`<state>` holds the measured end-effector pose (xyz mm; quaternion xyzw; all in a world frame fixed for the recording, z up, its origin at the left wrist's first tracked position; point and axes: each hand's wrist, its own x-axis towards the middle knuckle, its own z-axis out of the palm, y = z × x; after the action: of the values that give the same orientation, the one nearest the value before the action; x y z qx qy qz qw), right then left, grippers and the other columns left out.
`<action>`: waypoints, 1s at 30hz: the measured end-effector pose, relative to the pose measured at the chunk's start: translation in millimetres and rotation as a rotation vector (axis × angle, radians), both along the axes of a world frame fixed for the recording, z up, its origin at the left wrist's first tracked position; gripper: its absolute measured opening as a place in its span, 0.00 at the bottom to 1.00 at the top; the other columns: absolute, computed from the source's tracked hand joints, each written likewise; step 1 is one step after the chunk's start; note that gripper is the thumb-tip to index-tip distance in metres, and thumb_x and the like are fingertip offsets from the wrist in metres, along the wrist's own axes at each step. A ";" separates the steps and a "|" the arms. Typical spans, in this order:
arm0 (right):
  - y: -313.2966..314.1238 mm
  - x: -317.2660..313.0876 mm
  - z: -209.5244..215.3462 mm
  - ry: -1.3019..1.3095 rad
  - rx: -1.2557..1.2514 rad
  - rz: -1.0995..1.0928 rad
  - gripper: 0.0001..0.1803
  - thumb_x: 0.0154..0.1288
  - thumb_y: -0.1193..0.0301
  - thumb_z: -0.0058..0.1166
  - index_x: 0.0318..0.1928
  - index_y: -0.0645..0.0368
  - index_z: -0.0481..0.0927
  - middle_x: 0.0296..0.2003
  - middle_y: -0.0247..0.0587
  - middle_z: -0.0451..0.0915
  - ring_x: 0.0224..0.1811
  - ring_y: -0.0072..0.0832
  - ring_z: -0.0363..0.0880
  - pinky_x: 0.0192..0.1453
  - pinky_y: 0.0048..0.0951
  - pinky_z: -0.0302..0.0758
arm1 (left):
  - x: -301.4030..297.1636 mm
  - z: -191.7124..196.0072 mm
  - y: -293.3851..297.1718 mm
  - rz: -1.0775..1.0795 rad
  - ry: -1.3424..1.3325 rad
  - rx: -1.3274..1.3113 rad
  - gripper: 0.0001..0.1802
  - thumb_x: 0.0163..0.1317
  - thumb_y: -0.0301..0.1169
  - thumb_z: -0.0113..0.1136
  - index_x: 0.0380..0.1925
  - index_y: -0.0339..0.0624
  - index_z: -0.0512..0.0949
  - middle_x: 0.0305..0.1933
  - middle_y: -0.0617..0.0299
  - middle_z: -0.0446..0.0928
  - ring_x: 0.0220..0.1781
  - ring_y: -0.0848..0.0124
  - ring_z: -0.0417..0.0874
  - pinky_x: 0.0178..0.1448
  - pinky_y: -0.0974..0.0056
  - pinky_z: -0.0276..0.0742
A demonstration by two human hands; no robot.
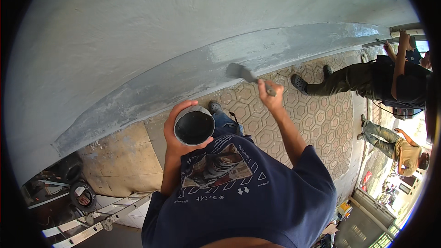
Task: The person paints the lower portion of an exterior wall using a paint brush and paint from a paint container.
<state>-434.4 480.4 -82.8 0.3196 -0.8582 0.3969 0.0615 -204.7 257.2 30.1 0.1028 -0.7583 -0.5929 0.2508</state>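
Grey paint in small round metal can (194,127), held near the chest, left hand (177,131) grip wrapped around its rim. Right hand (270,95) grip pinched on flat grey paintbrush (243,73), bristles touching the grey-painted wall band (183,80), far of the patterned hexagon tile floor (317,119).

No packages, labels, signs or screens can be made out here.

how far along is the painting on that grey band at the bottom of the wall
Partly done. The grey band looks wet and glossy to the right of the brush; to its left it is duller and patchy. The right hand holds the brush against the band, the left hand a paint can. The patchy left stretch seems left.
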 end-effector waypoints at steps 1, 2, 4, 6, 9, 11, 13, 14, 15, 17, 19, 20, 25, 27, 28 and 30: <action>18.2 -19.6 -0.4 0.073 0.018 -0.076 0.16 0.63 0.71 0.59 0.19 0.64 0.78 0.15 0.49 0.76 0.14 0.42 0.78 0.18 0.37 0.70 | -2.7 0.3 2.3 -0.007 -0.003 0.041 0.51 0.30 0.33 0.83 0.60 0.35 0.69 0.58 0.52 0.76 0.58 0.64 0.78 0.61 0.61 0.74; 33.4 -35.4 1.6 0.149 0.039 -0.149 0.15 0.63 0.71 0.59 0.21 0.65 0.79 0.16 0.51 0.76 0.16 0.44 0.79 0.19 0.36 0.71 | -1.8 2.2 3.9 -0.012 -0.004 0.085 0.51 0.30 0.33 0.83 0.60 0.35 0.70 0.58 0.52 0.76 0.58 0.64 0.78 0.62 0.61 0.74; 57.2 -62.6 9.3 0.165 0.007 -0.297 0.13 0.62 0.72 0.60 0.23 0.67 0.80 0.17 0.54 0.77 0.19 0.49 0.80 0.21 0.37 0.72 | -3.2 6.4 4.3 -0.029 -0.008 0.068 0.50 0.30 0.33 0.83 0.59 0.36 0.70 0.58 0.52 0.76 0.58 0.64 0.78 0.62 0.61 0.74; 62.2 -71.0 12.1 0.240 -0.002 -0.347 0.12 0.62 0.73 0.60 0.24 0.68 0.80 0.17 0.56 0.76 0.19 0.50 0.79 0.22 0.37 0.72 | -4.5 6.9 4.0 -0.043 -0.008 0.046 0.50 0.30 0.33 0.83 0.59 0.36 0.71 0.58 0.52 0.76 0.58 0.64 0.78 0.62 0.61 0.74; 53.5 -58.5 14.7 0.256 0.014 -0.333 0.12 0.61 0.74 0.60 0.23 0.68 0.78 0.17 0.56 0.76 0.19 0.51 0.79 0.22 0.38 0.72 | -5.4 6.5 3.9 -0.070 -0.003 0.037 0.50 0.30 0.33 0.83 0.60 0.37 0.71 0.57 0.52 0.76 0.58 0.64 0.78 0.62 0.60 0.73; 34.9 -23.6 11.4 0.150 0.051 -0.237 0.13 0.61 0.74 0.60 0.21 0.65 0.76 0.17 0.53 0.75 0.17 0.48 0.78 0.21 0.38 0.71 | -3.2 6.1 4.8 -0.070 -0.005 0.029 0.50 0.30 0.33 0.83 0.59 0.36 0.71 0.57 0.52 0.76 0.58 0.64 0.78 0.62 0.61 0.74; 9.5 14.6 6.0 0.075 0.015 -0.148 0.13 0.61 0.75 0.60 0.20 0.63 0.75 0.17 0.52 0.76 0.16 0.45 0.78 0.20 0.38 0.70 | -1.2 4.9 7.7 -0.040 -0.019 0.074 0.49 0.29 0.33 0.84 0.58 0.37 0.72 0.56 0.51 0.77 0.57 0.63 0.79 0.61 0.60 0.74; -1.0 31.4 6.1 0.043 -0.028 -0.095 0.13 0.61 0.76 0.61 0.20 0.62 0.76 0.17 0.51 0.76 0.16 0.44 0.77 0.20 0.38 0.70 | -1.0 5.4 8.9 -0.007 -0.034 0.121 0.48 0.29 0.34 0.85 0.56 0.37 0.73 0.55 0.51 0.77 0.56 0.62 0.80 0.61 0.59 0.74; -10.4 47.0 3.3 0.022 -0.065 -0.059 0.12 0.61 0.76 0.61 0.20 0.62 0.76 0.17 0.50 0.76 0.15 0.44 0.77 0.19 0.37 0.69 | -1.2 4.9 9.9 -0.019 -0.029 0.120 0.48 0.29 0.34 0.85 0.56 0.37 0.73 0.55 0.51 0.77 0.56 0.62 0.80 0.61 0.59 0.74; -10.8 59.4 2.8 0.006 -0.106 -0.031 0.12 0.60 0.76 0.61 0.21 0.62 0.76 0.17 0.50 0.76 0.15 0.43 0.77 0.19 0.37 0.69 | -1.6 7.6 9.8 -0.018 -0.043 0.128 0.48 0.29 0.33 0.85 0.56 0.37 0.73 0.56 0.51 0.77 0.56 0.63 0.80 0.61 0.60 0.74; -5.6 57.3 1.0 0.020 -0.165 -0.086 0.12 0.61 0.76 0.61 0.21 0.62 0.77 0.16 0.49 0.75 0.14 0.43 0.76 0.19 0.36 0.68 | -1.7 4.7 8.5 -0.049 -0.031 0.104 0.49 0.30 0.33 0.83 0.58 0.36 0.71 0.57 0.52 0.77 0.56 0.64 0.79 0.61 0.61 0.75; 11.4 47.6 -3.1 0.017 -0.046 -0.135 0.12 0.61 0.75 0.61 0.21 0.63 0.78 0.15 0.49 0.75 0.14 0.42 0.76 0.19 0.36 0.68 | -3.2 3.8 7.6 -0.069 -0.025 0.083 0.50 0.30 0.32 0.82 0.60 0.34 0.70 0.58 0.52 0.76 0.57 0.65 0.79 0.61 0.62 0.75; 72.6 -10.5 -13.2 0.102 -0.097 -0.390 0.12 0.62 0.73 0.62 0.22 0.64 0.78 0.16 0.50 0.75 0.14 0.43 0.76 0.19 0.36 0.67 | -14.1 7.6 9.9 -0.116 0.003 0.074 0.50 0.30 0.34 0.83 0.59 0.36 0.71 0.57 0.52 0.77 0.57 0.65 0.79 0.62 0.61 0.74; 79.3 -26.5 -12.9 0.234 -0.096 -0.429 0.13 0.62 0.73 0.61 0.22 0.65 0.77 0.15 0.51 0.75 0.14 0.42 0.75 0.19 0.36 0.67 | -16.1 10.0 11.5 -0.134 0.005 0.054 0.50 0.30 0.35 0.83 0.59 0.37 0.71 0.57 0.53 0.77 0.57 0.65 0.79 0.62 0.61 0.74; 78.2 -27.6 -11.4 0.228 -0.080 -0.443 0.14 0.62 0.72 0.62 0.22 0.65 0.77 0.15 0.51 0.74 0.14 0.42 0.75 0.20 0.36 0.67 | -16.4 10.5 12.3 -0.148 0.014 0.040 0.50 0.30 0.35 0.83 0.58 0.37 0.72 0.57 0.53 0.77 0.57 0.65 0.79 0.62 0.61 0.74; 68.4 -15.4 -6.4 0.205 -0.067 -0.422 0.14 0.62 0.72 0.61 0.21 0.65 0.76 0.14 0.51 0.73 0.14 0.41 0.75 0.19 0.36 0.66 | -15.4 11.0 14.0 -0.157 0.023 0.023 0.49 0.30 0.36 0.84 0.58 0.37 0.72 0.56 0.53 0.77 0.57 0.64 0.79 0.62 0.60 0.74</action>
<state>-449.7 548.8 -89.2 0.1694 -0.8817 0.3690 0.2403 -220.1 271.2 41.2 0.0393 -0.7542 -0.6205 0.2112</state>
